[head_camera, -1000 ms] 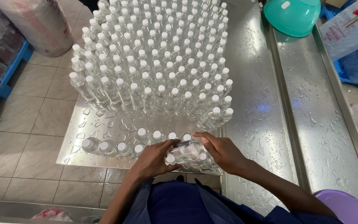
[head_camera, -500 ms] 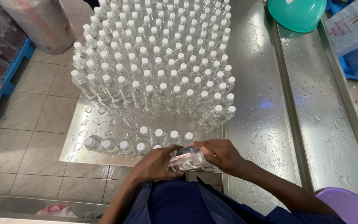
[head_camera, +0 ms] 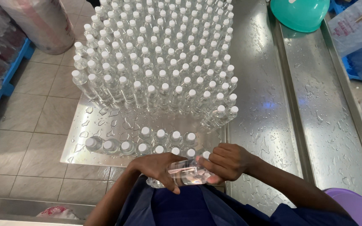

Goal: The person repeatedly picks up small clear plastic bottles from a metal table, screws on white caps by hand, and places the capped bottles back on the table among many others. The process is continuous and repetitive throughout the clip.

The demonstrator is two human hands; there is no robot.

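My left hand (head_camera: 158,166) and my right hand (head_camera: 227,161) both grip one clear plastic bottle (head_camera: 185,172) lying sideways close to my body. Its white-capped end sits under my right fingers. Just beyond my hands, a short cluster of upright clear bottles with white caps (head_camera: 147,142) stands near the front edge of a wet steel table (head_camera: 256,104). Further back, a large block of the same white-capped bottles (head_camera: 160,58) fills the table top.
A teal bowl (head_camera: 300,14) sits at the table's far right. A purple basin rim (head_camera: 355,205) shows at the bottom right. Wrapped bundles (head_camera: 34,21) and a blue pallet (head_camera: 9,75) stand on the tiled floor at left.
The bottle and both hands have shifted slightly toward my body; the view has tilted a little, showing more of the front bottle cluster.
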